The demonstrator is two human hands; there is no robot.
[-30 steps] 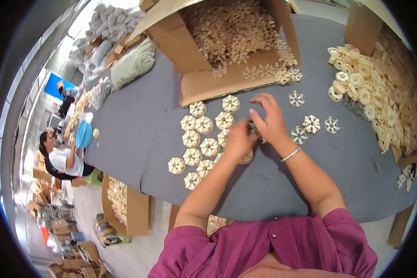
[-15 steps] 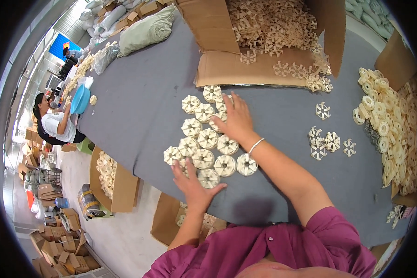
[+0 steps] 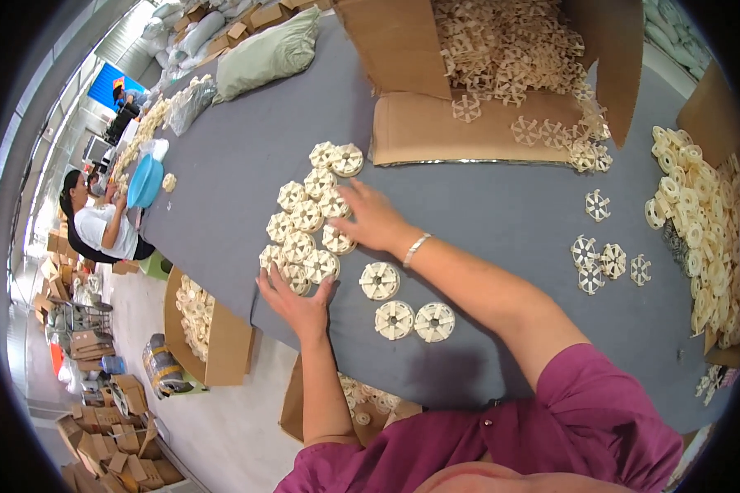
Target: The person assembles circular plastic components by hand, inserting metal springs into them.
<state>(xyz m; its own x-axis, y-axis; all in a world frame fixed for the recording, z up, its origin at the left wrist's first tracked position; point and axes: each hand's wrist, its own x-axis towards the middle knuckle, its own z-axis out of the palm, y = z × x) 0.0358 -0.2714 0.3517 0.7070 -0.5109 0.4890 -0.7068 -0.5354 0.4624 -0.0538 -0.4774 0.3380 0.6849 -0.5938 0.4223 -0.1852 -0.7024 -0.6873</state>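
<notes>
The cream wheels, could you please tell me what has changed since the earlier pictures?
The left hand and right hand have parted; most cream wheels have moved left, leaving three wheels apart at lower right. The open carton and ring pile stayed put.

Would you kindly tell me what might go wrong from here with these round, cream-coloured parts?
The cluster of round parts lies near the edge of the table by the left hand; a firm push by the right hand might send some over.

Three separate round parts sit close to the right forearm, which might knock them.

Loose pieces on the cardboard flap might slide off.
</notes>
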